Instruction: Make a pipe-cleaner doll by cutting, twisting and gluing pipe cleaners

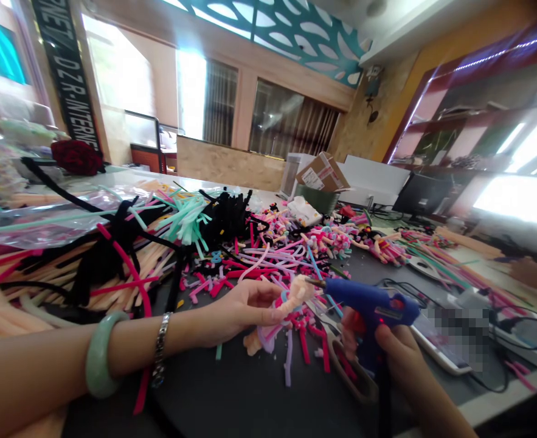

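My left hand (243, 307) is closed around a small peach and lilac pipe-cleaner figure (281, 313), held just above the dark table (232, 395). My right hand (387, 353) grips the handle of a blue glue gun (371, 304). The gun's metal nozzle touches the top of the figure. A green bangle and a metal bracelet sit on my left wrist. Short pink and lilac pipe-cleaner pieces (304, 340) lie right under the figure.
Heaps of pipe cleaners in black, teal, pink and peach (159, 243) cover the table's left and middle. Scissors (345, 365) lie under the gun. A phone (446, 340) and cables lie at the right. A cardboard box (323, 173) and monitor (421, 194) stand behind.
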The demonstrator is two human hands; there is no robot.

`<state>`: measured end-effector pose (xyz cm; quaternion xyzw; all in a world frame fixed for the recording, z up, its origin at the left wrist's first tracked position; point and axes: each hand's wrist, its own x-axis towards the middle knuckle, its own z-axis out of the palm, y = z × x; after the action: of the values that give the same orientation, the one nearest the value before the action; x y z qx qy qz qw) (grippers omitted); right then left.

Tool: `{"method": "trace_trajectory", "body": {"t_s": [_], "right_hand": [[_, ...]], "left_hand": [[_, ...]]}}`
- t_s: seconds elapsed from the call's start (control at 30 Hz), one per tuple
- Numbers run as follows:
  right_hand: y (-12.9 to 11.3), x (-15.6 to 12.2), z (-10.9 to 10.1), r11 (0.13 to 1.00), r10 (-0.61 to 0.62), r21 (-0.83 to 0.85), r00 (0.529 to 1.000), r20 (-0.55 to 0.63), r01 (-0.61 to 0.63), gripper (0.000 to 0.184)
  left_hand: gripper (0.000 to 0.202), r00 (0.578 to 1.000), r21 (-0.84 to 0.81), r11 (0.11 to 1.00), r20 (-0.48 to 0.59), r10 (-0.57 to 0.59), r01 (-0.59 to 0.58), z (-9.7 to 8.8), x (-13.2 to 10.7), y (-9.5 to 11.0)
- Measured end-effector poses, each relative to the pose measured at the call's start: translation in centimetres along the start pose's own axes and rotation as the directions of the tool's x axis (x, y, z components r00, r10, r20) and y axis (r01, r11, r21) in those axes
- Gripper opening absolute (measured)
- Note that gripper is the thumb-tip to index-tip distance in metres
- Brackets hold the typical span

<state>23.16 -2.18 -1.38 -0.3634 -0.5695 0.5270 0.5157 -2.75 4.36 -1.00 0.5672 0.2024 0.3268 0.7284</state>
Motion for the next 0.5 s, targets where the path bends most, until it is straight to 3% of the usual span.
{"method": "trace_trajectory", "body": {"t_s": [0.5], "right_hand": [[0.25, -0.01, -0.07, 1.0, 0.012, -0.024, 0.999, -0.045, -0.013, 0.038]], "left_hand": [[0.043, 0.999, 0.02, 1.0, 0.032, 0.013, -0.013, -0.05, -0.03, -0.04]]}}
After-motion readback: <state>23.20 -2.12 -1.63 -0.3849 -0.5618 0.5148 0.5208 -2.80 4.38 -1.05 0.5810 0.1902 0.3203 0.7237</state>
